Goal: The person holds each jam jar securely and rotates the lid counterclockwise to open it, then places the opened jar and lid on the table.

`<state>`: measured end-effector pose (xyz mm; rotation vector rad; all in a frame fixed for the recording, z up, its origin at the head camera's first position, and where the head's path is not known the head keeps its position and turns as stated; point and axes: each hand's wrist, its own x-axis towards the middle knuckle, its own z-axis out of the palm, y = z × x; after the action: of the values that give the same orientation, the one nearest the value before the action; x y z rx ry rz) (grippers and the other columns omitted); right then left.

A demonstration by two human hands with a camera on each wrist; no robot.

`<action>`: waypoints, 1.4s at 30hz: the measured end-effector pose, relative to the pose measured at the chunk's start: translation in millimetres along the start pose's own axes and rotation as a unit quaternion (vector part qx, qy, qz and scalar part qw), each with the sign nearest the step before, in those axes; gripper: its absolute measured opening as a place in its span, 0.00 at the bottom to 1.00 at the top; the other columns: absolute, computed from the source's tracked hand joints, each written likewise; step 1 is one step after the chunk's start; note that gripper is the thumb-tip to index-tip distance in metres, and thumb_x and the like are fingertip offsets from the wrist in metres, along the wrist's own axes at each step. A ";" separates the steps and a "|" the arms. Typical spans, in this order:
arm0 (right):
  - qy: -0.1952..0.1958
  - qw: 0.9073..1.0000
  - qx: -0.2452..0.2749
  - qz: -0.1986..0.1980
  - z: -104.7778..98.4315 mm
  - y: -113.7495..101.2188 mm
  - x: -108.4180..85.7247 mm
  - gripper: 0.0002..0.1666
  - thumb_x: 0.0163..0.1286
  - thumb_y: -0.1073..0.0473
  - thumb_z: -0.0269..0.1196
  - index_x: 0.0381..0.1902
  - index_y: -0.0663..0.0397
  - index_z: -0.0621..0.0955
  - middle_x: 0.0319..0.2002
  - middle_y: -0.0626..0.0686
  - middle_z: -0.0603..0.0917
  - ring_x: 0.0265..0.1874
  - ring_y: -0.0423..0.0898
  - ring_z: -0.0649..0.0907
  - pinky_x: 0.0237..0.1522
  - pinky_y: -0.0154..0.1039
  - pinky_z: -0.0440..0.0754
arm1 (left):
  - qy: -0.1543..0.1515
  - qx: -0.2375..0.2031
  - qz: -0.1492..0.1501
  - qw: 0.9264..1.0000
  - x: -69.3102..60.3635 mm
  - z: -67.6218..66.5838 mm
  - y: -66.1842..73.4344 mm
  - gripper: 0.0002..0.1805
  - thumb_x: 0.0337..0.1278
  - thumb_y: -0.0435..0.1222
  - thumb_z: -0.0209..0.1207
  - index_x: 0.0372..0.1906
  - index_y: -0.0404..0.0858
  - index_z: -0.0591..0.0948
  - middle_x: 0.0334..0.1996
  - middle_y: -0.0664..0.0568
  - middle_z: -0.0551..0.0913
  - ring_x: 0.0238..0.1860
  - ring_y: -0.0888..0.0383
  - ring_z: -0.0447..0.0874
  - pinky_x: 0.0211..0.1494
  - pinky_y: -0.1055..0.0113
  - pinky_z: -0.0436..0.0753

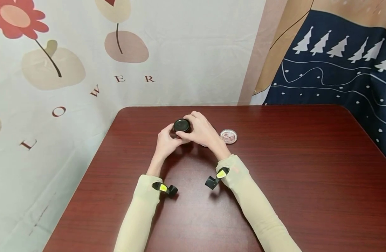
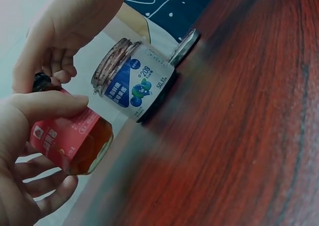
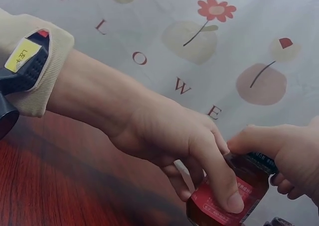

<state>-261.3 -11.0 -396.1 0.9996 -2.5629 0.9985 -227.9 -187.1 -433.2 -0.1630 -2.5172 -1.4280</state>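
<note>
My left hand [image 1: 167, 143] grips a small glass jar [image 2: 92, 149] with a red label and amber-brown contents, its thumb pressed across the label. The jar is held above the table and looks tilted in the left wrist view. Around its black lid [image 1: 181, 125] curl the thumb and fingers of my right hand [image 1: 203, 130]. Beyond them a blueberry jam jar [image 2: 137, 81] stands on the table, its threaded glass neck uncovered. The right hand mostly hides that jar in the head view. Beside it lies a round metal lid [image 1: 228, 136].
The dark red wooden table [image 1: 290, 182] reaches back to a pale curtain [image 1: 193, 52] printed with flowers and letters. At the right hangs a navy cloth [image 1: 331, 77] with white trees. Each sleeve cuff carries a black wrist camera [image 1: 165, 188].
</note>
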 end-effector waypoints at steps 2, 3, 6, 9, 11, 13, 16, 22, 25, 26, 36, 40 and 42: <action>0.007 1.000 0.005 0.001 -1.2 -0.6 0.0 0.26 0.61 0.44 0.72 0.49 0.56 0.84 0.40 0.51 0.78 0.43 0.47 0.76 0.48 0.40 0.75 | 0.005 -0.002 0.003 1.000 0.0 -0.3 1.5 0.24 0.40 0.35 0.78 0.47 0.37 0.84 0.35 0.47 0.86 0.34 0.53 0.88 0.41 0.64 0.82; 0.010 1.000 0.007 0.000 -1.8 -1.0 0.0 0.26 0.61 0.44 0.72 0.48 0.56 0.84 0.40 0.51 0.78 0.42 0.47 0.76 0.48 0.40 0.75 | 0.008 -0.002 0.005 1.000 -0.1 -0.4 2.1 0.24 0.39 0.35 0.78 0.47 0.38 0.84 0.35 0.47 0.86 0.33 0.54 0.87 0.40 0.65 0.82; 0.018 1.000 0.010 -0.001 -3.1 -1.9 0.1 0.25 0.61 0.44 0.72 0.47 0.55 0.84 0.39 0.50 0.78 0.42 0.46 0.76 0.47 0.39 0.75 | 0.017 -0.001 0.015 1.000 0.0 -0.3 2.9 0.24 0.38 0.36 0.79 0.45 0.37 0.84 0.32 0.47 0.85 0.32 0.55 0.86 0.37 0.67 0.80; 0.022 1.000 0.014 -0.003 -4.4 -2.6 -0.4 0.24 0.61 0.44 0.72 0.47 0.55 0.84 0.39 0.49 0.79 0.42 0.45 0.75 0.46 0.38 0.75 | 0.022 -0.002 0.024 0.999 -0.3 -0.6 3.4 0.24 0.36 0.36 0.80 0.44 0.36 0.84 0.31 0.47 0.85 0.30 0.54 0.84 0.34 0.68 0.79; 0.023 1.000 0.018 -0.001 -5.0 -3.0 -0.7 0.25 0.61 0.44 0.73 0.46 0.55 0.83 0.39 0.50 0.79 0.42 0.45 0.75 0.46 0.38 0.75 | 0.023 0.001 0.030 0.999 -0.5 -0.5 4.1 0.23 0.36 0.36 0.80 0.42 0.35 0.84 0.31 0.47 0.84 0.29 0.54 0.83 0.33 0.68 0.78; 0.023 1.000 0.020 0.002 -5.4 -3.3 -1.0 0.25 0.61 0.43 0.73 0.46 0.56 0.83 0.39 0.50 0.79 0.42 0.46 0.75 0.46 0.38 0.75 | 0.023 0.004 0.033 0.999 -0.8 -0.4 4.8 0.21 0.36 0.36 0.80 0.39 0.35 0.84 0.30 0.47 0.82 0.29 0.55 0.82 0.33 0.67 0.77; 0.027 0.999 0.029 0.005 -6.0 -4.3 -0.6 0.26 0.60 0.43 0.73 0.46 0.57 0.83 0.38 0.50 0.79 0.42 0.48 0.76 0.45 0.39 0.75 | 0.029 0.012 0.044 0.999 -1.1 0.0 6.2 0.19 0.34 0.36 0.80 0.34 0.35 0.83 0.29 0.49 0.79 0.28 0.55 0.81 0.33 0.68 0.77; 0.052 0.998 0.045 0.010 -8.9 -8.3 -0.4 0.26 0.58 0.44 0.75 0.45 0.58 0.84 0.36 0.50 0.79 0.38 0.49 0.77 0.41 0.39 0.74 | 0.051 0.016 0.073 0.996 -0.2 1.2 9.3 0.20 0.31 0.36 0.81 0.32 0.35 0.83 0.28 0.50 0.75 0.27 0.49 0.81 0.32 0.69 0.76; 0.069 0.996 0.048 0.010 -10.2 -10.1 0.4 0.26 0.57 0.44 0.75 0.44 0.58 0.84 0.35 0.50 0.79 0.36 0.47 0.76 0.39 0.38 0.74 | 0.064 0.015 0.089 0.994 0.5 2.1 11.4 0.20 0.30 0.35 0.80 0.31 0.35 0.82 0.27 0.50 0.75 0.26 0.46 0.81 0.31 0.70 0.75; 0.074 0.996 0.051 0.010 -10.6 -10.7 0.7 0.26 0.56 0.45 0.75 0.44 0.58 0.85 0.35 0.50 0.79 0.35 0.47 0.77 0.38 0.38 0.74 | 0.069 0.016 0.095 0.993 0.8 2.4 11.8 0.19 0.30 0.35 0.80 0.30 0.35 0.82 0.27 0.50 0.74 0.26 0.46 0.81 0.31 0.71 0.75; 0.135 0.987 0.083 -0.009 -15.5 -17.8 2.5 0.25 0.55 0.50 0.77 0.42 0.62 0.85 0.29 0.51 0.76 0.31 0.50 0.77 0.35 0.38 0.72 | 0.123 0.020 0.138 0.983 0.5 4.3 23.4 0.20 0.32 0.39 0.80 0.33 0.35 0.84 0.25 0.49 0.73 0.26 0.53 0.74 0.29 0.68 0.72; 0.152 0.984 0.089 -0.020 -16.6 -19.2 2.9 0.24 0.54 0.51 0.78 0.42 0.62 0.85 0.29 0.51 0.77 0.31 0.52 0.78 0.35 0.37 0.72 | 0.145 0.027 0.154 0.977 -0.6 5.1 27.2 0.22 0.31 0.40 0.80 0.35 0.34 0.85 0.25 0.47 0.73 0.29 0.51 0.73 0.32 0.64 0.72; 0.159 0.983 0.091 -0.025 -17.1 -19.6 3.4 0.24 0.54 0.52 0.78 0.42 0.62 0.85 0.29 0.51 0.77 0.32 0.54 0.78 0.35 0.37 0.72 | 0.155 0.034 0.161 0.974 -0.9 5.0 29.4 0.24 0.31 0.41 0.81 0.37 0.34 0.86 0.26 0.46 0.73 0.30 0.49 0.72 0.33 0.61 0.72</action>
<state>-251.6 -12.0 -371.8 0.8597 -2.2084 1.2816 -221.5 -167.7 -411.5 -0.2966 -2.1638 -1.1400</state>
